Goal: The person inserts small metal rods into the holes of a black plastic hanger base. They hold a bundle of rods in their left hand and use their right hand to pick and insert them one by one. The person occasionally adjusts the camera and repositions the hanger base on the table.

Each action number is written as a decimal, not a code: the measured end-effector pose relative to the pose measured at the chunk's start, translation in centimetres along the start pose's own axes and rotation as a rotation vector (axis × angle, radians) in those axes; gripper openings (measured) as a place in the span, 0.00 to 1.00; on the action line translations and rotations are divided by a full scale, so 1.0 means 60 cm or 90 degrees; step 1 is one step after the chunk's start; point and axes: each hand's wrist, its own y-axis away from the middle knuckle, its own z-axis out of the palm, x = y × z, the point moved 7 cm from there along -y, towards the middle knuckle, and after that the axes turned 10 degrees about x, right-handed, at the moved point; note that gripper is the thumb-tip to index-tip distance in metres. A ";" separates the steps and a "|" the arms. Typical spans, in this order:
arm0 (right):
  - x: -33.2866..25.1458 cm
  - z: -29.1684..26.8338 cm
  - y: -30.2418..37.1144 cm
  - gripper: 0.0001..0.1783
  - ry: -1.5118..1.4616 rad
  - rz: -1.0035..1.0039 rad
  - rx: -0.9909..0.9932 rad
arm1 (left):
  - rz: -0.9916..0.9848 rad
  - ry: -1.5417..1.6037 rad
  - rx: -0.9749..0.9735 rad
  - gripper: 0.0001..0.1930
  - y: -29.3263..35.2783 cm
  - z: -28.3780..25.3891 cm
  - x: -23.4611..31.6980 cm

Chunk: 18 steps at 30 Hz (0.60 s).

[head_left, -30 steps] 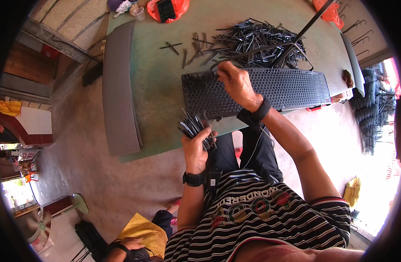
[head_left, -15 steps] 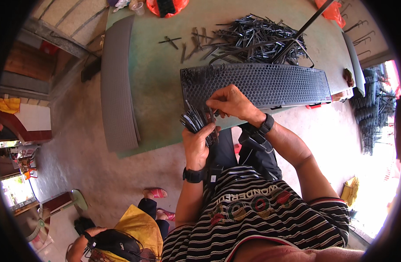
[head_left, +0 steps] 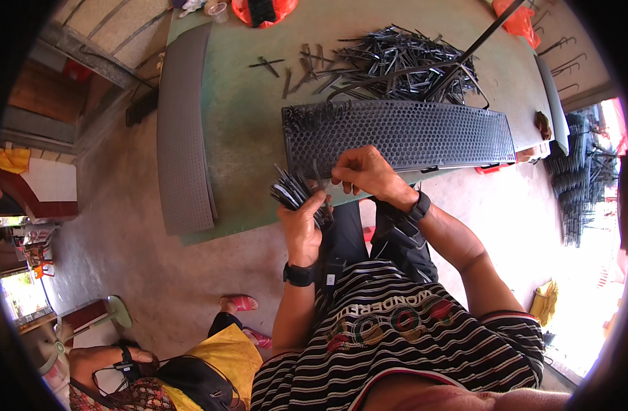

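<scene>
A bundle of thin, dark, glossy strips (head_left: 291, 188) fans upward out of my left hand (head_left: 302, 229), which is closed round its lower end. Beside it, my right hand (head_left: 368, 175) hovers with thumb and fingers pinched. A small gap parts it from the bundle, and whatever its fingertips hold is too small to make out. Just beyond both hands lies a long black panel perforated with round holes (head_left: 409, 133), along the near edge of the green table (head_left: 242, 137). Dark strips are caught in the panel's left end. Behind it spreads a large pile of similar strips (head_left: 396, 65).
A dark metal bar (head_left: 479, 45) slants over the pile. Grey perforated sheets (head_left: 184, 137) are stacked at the table's left. Red plastic bags (head_left: 262, 12) sit at the far edge. Another person (head_left: 132, 383) in a yellow apron is at lower left, near a fan (head_left: 60, 346). Dark racks stand at right.
My left hand with the bundle has shifted slightly left. The right hand has drawn a little away from it, toward me. At lower left the other person's arm and body have moved.
</scene>
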 end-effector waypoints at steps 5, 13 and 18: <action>-0.011 0.012 -0.001 0.10 0.022 -0.007 -0.012 | -0.021 -0.043 -0.037 0.11 0.006 0.007 0.009; -0.010 0.020 0.007 0.08 0.027 -0.023 -0.049 | -0.101 0.021 -0.005 0.13 0.015 0.003 -0.004; -0.010 0.019 0.010 0.10 0.006 -0.030 -0.035 | -0.061 0.027 0.002 0.13 0.017 0.004 0.003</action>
